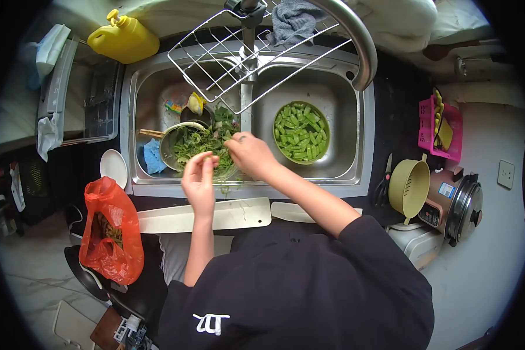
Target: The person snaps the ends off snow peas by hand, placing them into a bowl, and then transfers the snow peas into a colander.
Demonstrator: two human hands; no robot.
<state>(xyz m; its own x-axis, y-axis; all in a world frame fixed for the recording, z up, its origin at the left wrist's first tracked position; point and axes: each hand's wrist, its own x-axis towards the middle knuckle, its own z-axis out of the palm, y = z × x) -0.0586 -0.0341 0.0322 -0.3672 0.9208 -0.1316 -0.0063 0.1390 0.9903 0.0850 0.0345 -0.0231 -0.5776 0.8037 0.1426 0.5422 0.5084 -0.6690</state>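
Leafy greens (193, 143) are heaped in the left basin, in and around a pot or bowl whose pale rim (168, 149) shows at one side. My left hand (199, 184) is raised over the near edge of the heap, thumb and fingers pinched together. A small pale-green bit seems to be between its fingertips, too small to name. Just right of it, my right hand (251, 154) reaches in with curled fingers, pinching at the greens; its fingertips are partly hidden. A green bowl (328, 133) of cut green pods (300, 131) sits in the right basin.
A wire rack (216, 64) and curved faucet (364, 58) overhang the double sink (364, 157). A blue cloth (153, 156) lies in the left basin. On the left is a red plastic bag (114, 227); on the right, scissors (382, 189), a green colander (408, 189) and a cooker (449, 204).
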